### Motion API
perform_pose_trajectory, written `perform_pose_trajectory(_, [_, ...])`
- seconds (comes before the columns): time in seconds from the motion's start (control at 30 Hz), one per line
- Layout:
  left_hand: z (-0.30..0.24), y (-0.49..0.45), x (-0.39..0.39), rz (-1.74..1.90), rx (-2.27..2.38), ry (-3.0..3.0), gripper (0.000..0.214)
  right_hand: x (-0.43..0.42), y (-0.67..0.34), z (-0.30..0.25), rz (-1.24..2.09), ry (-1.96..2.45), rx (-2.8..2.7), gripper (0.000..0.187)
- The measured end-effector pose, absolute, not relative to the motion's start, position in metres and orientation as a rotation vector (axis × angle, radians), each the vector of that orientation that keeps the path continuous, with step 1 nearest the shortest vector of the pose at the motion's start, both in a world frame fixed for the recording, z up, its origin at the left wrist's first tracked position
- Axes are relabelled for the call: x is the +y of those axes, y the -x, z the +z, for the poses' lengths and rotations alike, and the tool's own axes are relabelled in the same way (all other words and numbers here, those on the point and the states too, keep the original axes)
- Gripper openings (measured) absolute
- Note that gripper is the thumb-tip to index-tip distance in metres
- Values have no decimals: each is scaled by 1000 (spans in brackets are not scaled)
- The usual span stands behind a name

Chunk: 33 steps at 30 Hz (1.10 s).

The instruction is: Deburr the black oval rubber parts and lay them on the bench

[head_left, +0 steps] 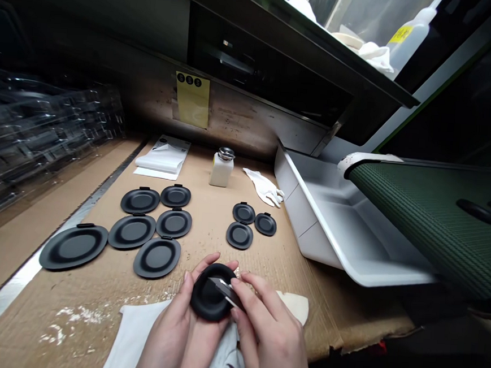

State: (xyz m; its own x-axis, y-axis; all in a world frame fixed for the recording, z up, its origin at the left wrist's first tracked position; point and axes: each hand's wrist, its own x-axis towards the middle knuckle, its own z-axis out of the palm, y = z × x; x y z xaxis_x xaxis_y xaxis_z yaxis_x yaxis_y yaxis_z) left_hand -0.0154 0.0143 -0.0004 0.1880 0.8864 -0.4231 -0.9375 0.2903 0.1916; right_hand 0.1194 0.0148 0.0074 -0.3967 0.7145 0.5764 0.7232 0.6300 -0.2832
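Observation:
My left hand (pixel 179 326) is closed around the edge of a black, round, dished part (pixel 208 304) and holds it tilted toward me. My right hand (pixel 266 327) pinches a small pointed metal tool that looks like tweezers (pixel 225 288). Its tip lies over the hollow of the part; whether it touches the surface I cannot tell. Beyond my hands, several similar black parts (pixel 132 231) with small tabs lie on the cardboard to the left. A smaller group of three black parts (pixel 240 235) lies to the right. White cloth (pixel 131 334) is beneath my hands.
A white bottle with a metal top (pixel 221 169) stands at the back, between white sheets (pixel 162 157) and a white glove (pixel 264 186). A grey bin (pixel 311 212) and green conveyor belt (pixel 430 215) are on the right. Clear plastic trays (pixel 40 139) are stacked left.

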Motion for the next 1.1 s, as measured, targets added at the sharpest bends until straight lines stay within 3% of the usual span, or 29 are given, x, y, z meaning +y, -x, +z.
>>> perform_pose_trajectory(0.27, [-8, 17, 13, 1269, 510, 150, 40, 15, -102, -5, -30, 1208, -2094, 30])
perform_pose_trajectory(1.1, [-4, 16, 14, 1313, 545, 81, 38, 15, -107, -1, 75, 1217, -2156, 29])
